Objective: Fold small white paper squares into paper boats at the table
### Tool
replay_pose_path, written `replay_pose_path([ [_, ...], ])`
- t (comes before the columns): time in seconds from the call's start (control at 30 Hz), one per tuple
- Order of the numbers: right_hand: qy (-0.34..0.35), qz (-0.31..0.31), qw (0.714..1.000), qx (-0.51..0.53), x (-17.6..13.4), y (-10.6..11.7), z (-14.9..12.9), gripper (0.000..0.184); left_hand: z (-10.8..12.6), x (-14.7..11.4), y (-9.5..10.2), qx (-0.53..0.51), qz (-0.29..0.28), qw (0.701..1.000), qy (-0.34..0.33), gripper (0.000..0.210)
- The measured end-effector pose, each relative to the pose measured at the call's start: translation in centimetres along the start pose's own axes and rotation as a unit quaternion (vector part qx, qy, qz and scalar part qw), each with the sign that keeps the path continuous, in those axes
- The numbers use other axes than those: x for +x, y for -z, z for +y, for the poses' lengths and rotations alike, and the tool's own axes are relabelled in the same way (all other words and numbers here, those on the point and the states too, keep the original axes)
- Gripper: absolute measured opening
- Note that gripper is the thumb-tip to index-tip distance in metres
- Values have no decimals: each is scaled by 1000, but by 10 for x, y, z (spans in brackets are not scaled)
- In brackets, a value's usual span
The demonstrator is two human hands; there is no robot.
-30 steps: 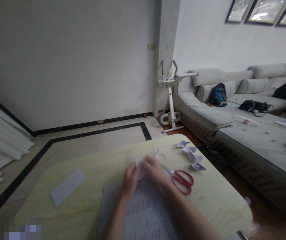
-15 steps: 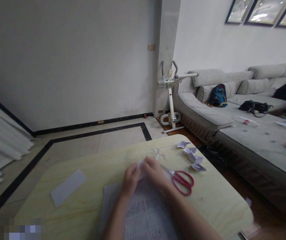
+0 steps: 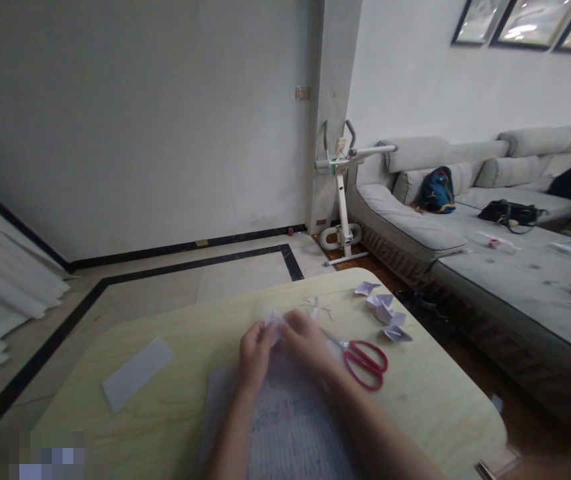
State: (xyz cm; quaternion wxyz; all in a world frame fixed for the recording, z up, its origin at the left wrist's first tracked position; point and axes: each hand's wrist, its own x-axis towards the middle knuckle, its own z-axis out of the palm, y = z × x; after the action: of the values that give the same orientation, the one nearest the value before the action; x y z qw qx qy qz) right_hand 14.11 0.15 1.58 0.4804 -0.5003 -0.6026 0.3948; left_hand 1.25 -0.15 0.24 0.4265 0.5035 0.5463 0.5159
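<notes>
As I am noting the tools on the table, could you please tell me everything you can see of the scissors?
The scissors have two red, rounded handle loops that look like plastic, and greyish, metal-looking blades. They lie on the pale, wood-patterned table beside the right hand, not held by it, loops toward the near right, blades angling away to the left. The blade tips cannot be made out.

Home living room | grey sofa (image 3: 510, 280) | framed pictures (image 3: 528, 23) | exercise machine (image 3: 342, 193)
</notes>
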Motion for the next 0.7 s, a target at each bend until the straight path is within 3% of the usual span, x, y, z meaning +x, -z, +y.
replay_pose_path([
  [0.27, -33, 26, 998, 40, 7, 1, 4, 11, 7, -3, -2, 10, -8, 1000, -17, 27],
  [0.43, -37, -47, 995, 76, 5, 5, 0, 12, 11, -3, 4, -19, 0, 1000, -23, 23],
  [0.53, -37, -37, 996, 69, 3, 4, 0, 12, 8, 0, 5, -16, 23, 1000, -13, 25],
  [0.7, 13, -14, 999, 48, -1, -3, 3, 37, -5, 7, 6, -21, 99, 995, 12, 29],
])
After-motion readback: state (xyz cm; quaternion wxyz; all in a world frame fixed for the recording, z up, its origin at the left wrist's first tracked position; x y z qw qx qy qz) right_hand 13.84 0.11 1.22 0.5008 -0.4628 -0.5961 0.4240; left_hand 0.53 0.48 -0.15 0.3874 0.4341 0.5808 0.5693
